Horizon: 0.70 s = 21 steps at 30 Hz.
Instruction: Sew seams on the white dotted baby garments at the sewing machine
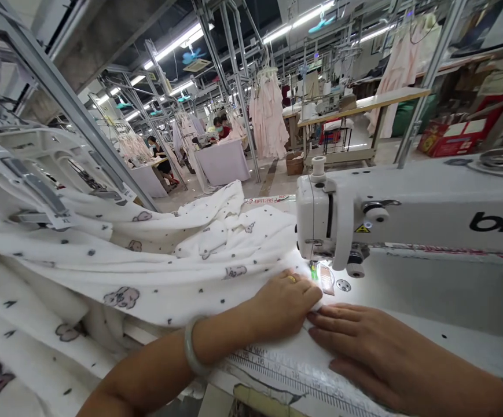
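White fleecy fabric [208,272] printed with small bears and dots drapes across the sewing table, its edge running under the lit presser foot [314,271] of a white sewing machine [429,208]. My left hand [283,301], with a ring and a pale bangle, is closed on the fabric just in front of the foot. Beside it, my right hand [364,344] lies with fingers stretched out, fingertips at the fabric's edge by my left thumb. What lies beneath the right palm is hidden. A printed measuring scale [294,373] runs along the table's front edge.
More of the fabric hangs on white hangers [47,191] at the left, near a slanting metal post [81,116]. Beyond are pink garments [270,113] on a rack, a wooden-edged table [364,107], a red box [455,136] and people seated at other tables.
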Motion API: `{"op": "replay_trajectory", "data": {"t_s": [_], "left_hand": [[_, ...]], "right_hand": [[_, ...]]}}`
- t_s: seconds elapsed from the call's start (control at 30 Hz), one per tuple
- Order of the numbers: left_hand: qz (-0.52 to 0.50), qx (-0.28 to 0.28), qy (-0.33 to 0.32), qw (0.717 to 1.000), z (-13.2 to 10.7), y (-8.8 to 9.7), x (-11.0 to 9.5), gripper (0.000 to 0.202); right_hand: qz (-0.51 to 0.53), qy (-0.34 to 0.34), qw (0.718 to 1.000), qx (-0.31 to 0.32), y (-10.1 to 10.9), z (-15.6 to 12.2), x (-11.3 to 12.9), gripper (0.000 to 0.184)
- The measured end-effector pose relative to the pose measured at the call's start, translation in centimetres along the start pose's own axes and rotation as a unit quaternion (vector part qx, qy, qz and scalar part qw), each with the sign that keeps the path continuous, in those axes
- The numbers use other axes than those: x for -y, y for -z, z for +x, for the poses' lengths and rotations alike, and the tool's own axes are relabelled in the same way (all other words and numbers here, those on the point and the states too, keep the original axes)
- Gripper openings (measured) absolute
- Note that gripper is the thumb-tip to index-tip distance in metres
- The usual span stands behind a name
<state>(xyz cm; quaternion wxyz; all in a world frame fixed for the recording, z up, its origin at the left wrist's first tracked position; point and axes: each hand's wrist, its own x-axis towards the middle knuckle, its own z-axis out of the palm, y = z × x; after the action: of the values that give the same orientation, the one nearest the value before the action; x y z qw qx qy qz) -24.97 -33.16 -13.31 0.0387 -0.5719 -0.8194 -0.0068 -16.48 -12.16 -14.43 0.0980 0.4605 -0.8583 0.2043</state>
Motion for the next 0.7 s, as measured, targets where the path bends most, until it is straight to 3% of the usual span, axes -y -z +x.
{"op": "replay_trajectory", "data": {"t_s": [0.13, 0.27, 0.43, 0.6, 0.7], "left_hand": [[-0.003, -0.010, 0.006, 1.000, 0.4, 0.1, 0.9, 0.011], [-0.027, -0.033, 0.013, 0.999, -0.2, 0.4, 1.0, 0.014], [-0.052, -0.048, 0.011, 0.997, -1.0, 0.7, 1.0, 0.017], [-0.057, -0.108, 0.008, 0.992, -0.9, 0.4, 0.2, 0.018], [-0.052, -0.109, 0.006, 0.993, -0.6, 0.0, -0.7, 0.019]], "right_hand": [[-0.048, 0.008, 0.998, -0.036, -0.1, -0.9, -1.2, 0.045], [-0.029, 0.002, 0.999, -0.029, 0.6, -1.2, -2.2, 0.034], [0.028, -0.064, 0.997, 0.019, 1.4, -1.2, -3.4, 0.031], [0.039, -0.063, 0.997, 0.034, 1.2, -0.7, -2.9, 0.031], [0.053, -0.060, 0.996, 0.029, 1.0, -0.4, -2.4, 0.026]]}}
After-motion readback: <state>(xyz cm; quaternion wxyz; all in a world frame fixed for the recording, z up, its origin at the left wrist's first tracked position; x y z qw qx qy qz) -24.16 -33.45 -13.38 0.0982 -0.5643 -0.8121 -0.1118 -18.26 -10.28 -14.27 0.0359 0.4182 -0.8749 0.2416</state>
